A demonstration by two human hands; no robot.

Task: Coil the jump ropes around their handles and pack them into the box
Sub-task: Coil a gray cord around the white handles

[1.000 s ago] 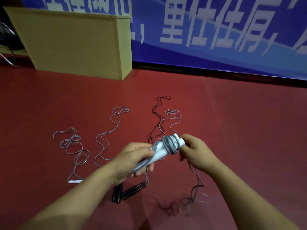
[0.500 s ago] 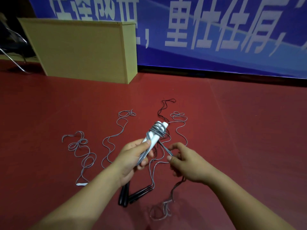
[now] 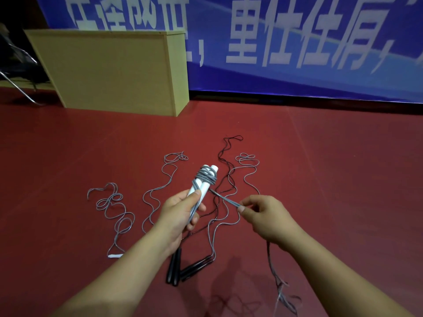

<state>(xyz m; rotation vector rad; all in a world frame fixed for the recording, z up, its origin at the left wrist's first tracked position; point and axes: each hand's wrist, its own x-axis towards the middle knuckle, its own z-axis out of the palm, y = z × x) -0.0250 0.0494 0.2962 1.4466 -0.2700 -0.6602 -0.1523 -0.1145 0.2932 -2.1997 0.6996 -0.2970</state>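
Grey rope (image 3: pixel 225 199) runs taut from the right hand's (image 3: pixel 266 217) pinch to a few turns around the white handles (image 3: pixel 204 181), which the left hand (image 3: pixel 180 212) grips. Much rope hangs unwound. Beyond, other ropes (image 3: pixel 160 191) lie loose on the floor (image 3: pixel 332 179); nothing seems packed, and whether the far wooden case (image 3: pixel 109 69) is the box is unclear.

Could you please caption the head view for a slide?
Left hand grips white handles; right hand pinches the grey rope.

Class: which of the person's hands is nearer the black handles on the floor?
Left. The left hand is just above the black handles; the right hand is further right.
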